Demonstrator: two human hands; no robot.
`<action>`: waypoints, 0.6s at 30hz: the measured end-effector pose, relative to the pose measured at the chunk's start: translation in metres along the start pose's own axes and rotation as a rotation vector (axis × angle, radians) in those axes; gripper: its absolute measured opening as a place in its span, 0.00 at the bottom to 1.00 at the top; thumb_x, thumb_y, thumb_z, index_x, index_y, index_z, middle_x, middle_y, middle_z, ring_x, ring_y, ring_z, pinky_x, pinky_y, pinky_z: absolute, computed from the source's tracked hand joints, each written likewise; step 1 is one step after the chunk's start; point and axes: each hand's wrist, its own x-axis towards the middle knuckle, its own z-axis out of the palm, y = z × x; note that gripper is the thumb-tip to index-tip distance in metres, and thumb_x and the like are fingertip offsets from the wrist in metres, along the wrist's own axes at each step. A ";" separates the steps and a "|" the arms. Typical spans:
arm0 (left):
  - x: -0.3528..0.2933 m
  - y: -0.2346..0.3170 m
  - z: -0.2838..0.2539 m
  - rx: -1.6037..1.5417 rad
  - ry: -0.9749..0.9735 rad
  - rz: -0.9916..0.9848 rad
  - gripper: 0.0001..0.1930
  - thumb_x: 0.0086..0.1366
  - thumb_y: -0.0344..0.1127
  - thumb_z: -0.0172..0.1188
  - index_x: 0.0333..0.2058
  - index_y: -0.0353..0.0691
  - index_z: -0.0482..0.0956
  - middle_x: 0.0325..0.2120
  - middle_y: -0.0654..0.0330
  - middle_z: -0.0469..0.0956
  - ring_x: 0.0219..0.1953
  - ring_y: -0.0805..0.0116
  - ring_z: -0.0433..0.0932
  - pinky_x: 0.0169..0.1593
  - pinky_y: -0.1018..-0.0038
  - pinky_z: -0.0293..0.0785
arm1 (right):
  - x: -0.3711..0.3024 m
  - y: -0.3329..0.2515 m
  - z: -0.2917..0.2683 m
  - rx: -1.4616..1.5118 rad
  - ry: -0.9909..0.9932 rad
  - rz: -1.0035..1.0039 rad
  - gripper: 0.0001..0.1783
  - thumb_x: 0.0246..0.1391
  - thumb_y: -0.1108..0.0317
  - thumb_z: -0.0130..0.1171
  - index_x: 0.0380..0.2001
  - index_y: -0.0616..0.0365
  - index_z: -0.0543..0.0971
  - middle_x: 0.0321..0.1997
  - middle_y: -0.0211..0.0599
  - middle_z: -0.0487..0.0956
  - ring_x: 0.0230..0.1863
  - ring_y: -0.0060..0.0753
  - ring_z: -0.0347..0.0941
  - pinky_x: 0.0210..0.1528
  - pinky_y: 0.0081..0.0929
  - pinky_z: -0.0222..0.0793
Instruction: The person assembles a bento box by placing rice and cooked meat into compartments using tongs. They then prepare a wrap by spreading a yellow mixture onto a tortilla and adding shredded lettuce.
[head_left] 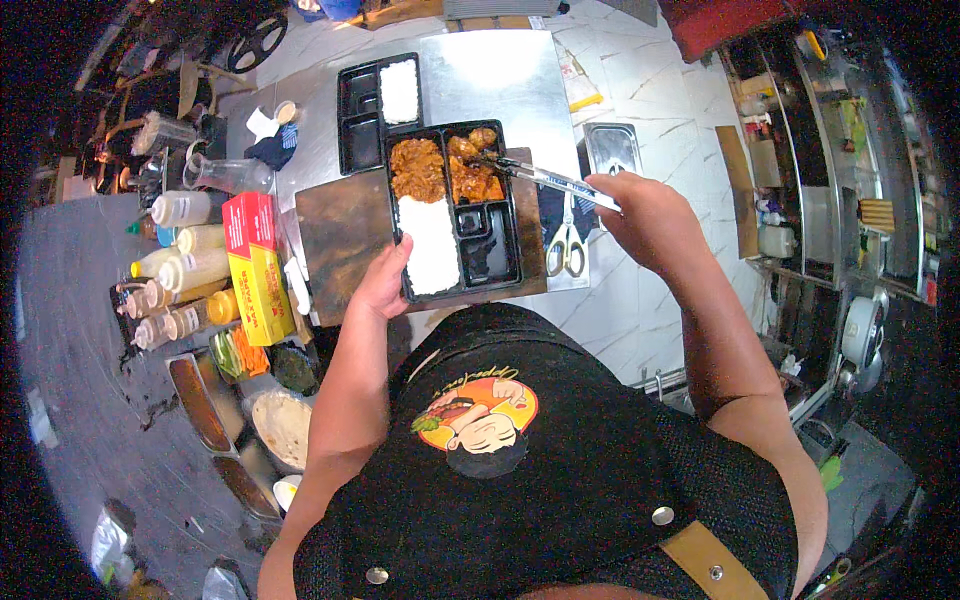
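Note:
My left hand (382, 280) grips the near left edge of a black compartment tray (516, 250), its thumb over the rim. White rice (428, 245) fills the near left compartment, and saucy fried chicken (417, 168) the far left one. Glazed brown pieces (474, 182) lie in the far right compartment. My right hand (632, 212) is closed around metal tongs (560, 183), whose tips reach into those glazed pieces. Whether the tips hold a piece is unclear. Behind stands a second black tray (358, 158) with rice in one compartment.
Under the tray is a brown board (345, 235) on a steel table (490, 65). Scissors (567, 250) lie at its right edge. Left are a red and yellow box (258, 265), several squeeze bottles (190, 270) and a clear pitcher (235, 175). Shelves (800, 160) stand at right.

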 end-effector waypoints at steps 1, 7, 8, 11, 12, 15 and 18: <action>0.005 0.001 0.001 0.004 0.007 -0.008 0.26 0.82 0.53 0.54 0.63 0.37 0.74 0.55 0.54 0.84 0.54 0.57 0.86 0.60 0.54 0.83 | 0.002 0.001 -0.001 -0.003 0.007 -0.003 0.14 0.61 0.64 0.66 0.50 0.45 0.85 0.42 0.47 0.86 0.45 0.57 0.84 0.48 0.52 0.80; 0.025 0.006 0.006 0.060 0.029 -0.004 0.25 0.82 0.52 0.53 0.63 0.37 0.74 0.55 0.53 0.84 0.55 0.56 0.85 0.61 0.54 0.83 | 0.024 0.009 -0.001 0.023 -0.035 0.073 0.15 0.61 0.67 0.67 0.51 0.50 0.84 0.45 0.51 0.86 0.47 0.59 0.83 0.50 0.50 0.78; 0.028 0.005 0.007 0.052 0.023 0.006 0.25 0.82 0.52 0.53 0.63 0.37 0.74 0.55 0.53 0.84 0.56 0.56 0.85 0.61 0.53 0.83 | 0.025 0.008 -0.002 0.018 -0.063 0.079 0.15 0.61 0.67 0.67 0.51 0.51 0.84 0.44 0.51 0.86 0.47 0.60 0.83 0.50 0.50 0.78; 0.036 0.006 0.007 0.039 0.023 0.013 0.25 0.82 0.52 0.53 0.64 0.37 0.73 0.56 0.53 0.83 0.56 0.56 0.85 0.61 0.53 0.82 | 0.026 0.003 -0.015 0.026 -0.114 0.108 0.13 0.62 0.66 0.66 0.50 0.51 0.83 0.41 0.52 0.86 0.45 0.61 0.83 0.48 0.49 0.78; 0.038 0.005 0.008 0.036 0.027 0.010 0.25 0.82 0.52 0.53 0.65 0.38 0.72 0.56 0.53 0.83 0.55 0.55 0.85 0.61 0.53 0.82 | 0.023 0.001 -0.024 0.044 -0.112 0.123 0.13 0.62 0.66 0.66 0.50 0.51 0.83 0.40 0.52 0.86 0.44 0.61 0.83 0.47 0.49 0.78; 0.042 0.004 0.013 0.063 0.003 0.032 0.26 0.82 0.51 0.54 0.67 0.39 0.71 0.58 0.54 0.82 0.58 0.56 0.84 0.63 0.53 0.81 | 0.023 0.000 -0.037 0.085 -0.201 0.159 0.13 0.66 0.64 0.63 0.51 0.56 0.82 0.36 0.54 0.86 0.39 0.62 0.83 0.45 0.47 0.78; 0.043 0.002 0.024 0.048 0.015 0.040 0.31 0.81 0.49 0.56 0.73 0.38 0.62 0.65 0.53 0.76 0.66 0.58 0.77 0.68 0.56 0.75 | 0.023 -0.006 -0.026 0.134 -0.268 0.178 0.15 0.69 0.62 0.62 0.50 0.61 0.81 0.37 0.57 0.86 0.40 0.64 0.83 0.46 0.49 0.79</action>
